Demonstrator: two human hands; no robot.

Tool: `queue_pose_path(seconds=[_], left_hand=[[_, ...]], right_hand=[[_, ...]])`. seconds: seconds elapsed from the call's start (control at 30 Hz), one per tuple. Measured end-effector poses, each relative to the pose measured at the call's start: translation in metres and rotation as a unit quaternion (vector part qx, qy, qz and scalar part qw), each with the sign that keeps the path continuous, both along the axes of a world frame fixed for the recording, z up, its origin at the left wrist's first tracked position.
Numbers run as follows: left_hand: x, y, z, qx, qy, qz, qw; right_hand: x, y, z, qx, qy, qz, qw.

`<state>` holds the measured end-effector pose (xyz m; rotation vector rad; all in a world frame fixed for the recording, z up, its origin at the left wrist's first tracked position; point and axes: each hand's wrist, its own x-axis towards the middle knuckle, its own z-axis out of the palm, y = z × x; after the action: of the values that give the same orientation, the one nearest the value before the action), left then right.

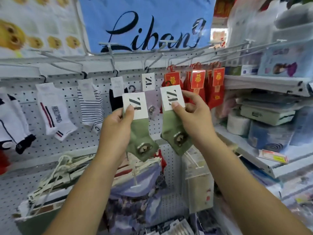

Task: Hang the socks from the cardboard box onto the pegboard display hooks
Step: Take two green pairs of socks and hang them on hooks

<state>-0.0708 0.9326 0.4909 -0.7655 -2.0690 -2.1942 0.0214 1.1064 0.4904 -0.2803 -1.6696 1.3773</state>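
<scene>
Left green socks [141,134] were pinched by left hand [116,121] | right green socks [170,121] by right hand [194,114] | lilac sock [153,100] sat half hidden behind.

Two green socks up front: left green sock [140,133] & right green sock [171,126], each w/ a brown bear patch and a white card w/ black diagonal bars. Btwn them, a lilac sock [152,99], same white-and-black card. Pegboard [81,145]: white w/ dark dot holes. L to R on it: white sock [54,116] w/ red & navy stripes; striped sock [91,107], white w/ thin navy lines; black sock [115,102]; red socks [213,97] w/ red-and-gold cards. Above: blue banner [152,17], black script lettering. Top left: pale poster [42,22] w/ yellow-brown round shapes.
</scene>
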Motion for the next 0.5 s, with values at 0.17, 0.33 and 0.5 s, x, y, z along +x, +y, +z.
queue_pose_path(seconds=[0.17, 0.33, 0.5], left_hand=[[-0.002, 0.019, 0.002, 0.001, 0.001, 0.047, 0.999], [-0.007, 0.032, 0.011, 0.019, 0.006, 0.084, 0.996], [-0.013, 0.04, 0.012, 0.006, 0.015, 0.125, 0.992]], right_hand=[[-0.064, 0.044, 0.021, 0.013, 0.003, 0.027, 1.0], [-0.113, 0.07, 0.041, -0.04, -0.003, 0.088, 0.995], [-0.144, 0.077, 0.043, -0.02, 0.005, 0.122, 0.992]])
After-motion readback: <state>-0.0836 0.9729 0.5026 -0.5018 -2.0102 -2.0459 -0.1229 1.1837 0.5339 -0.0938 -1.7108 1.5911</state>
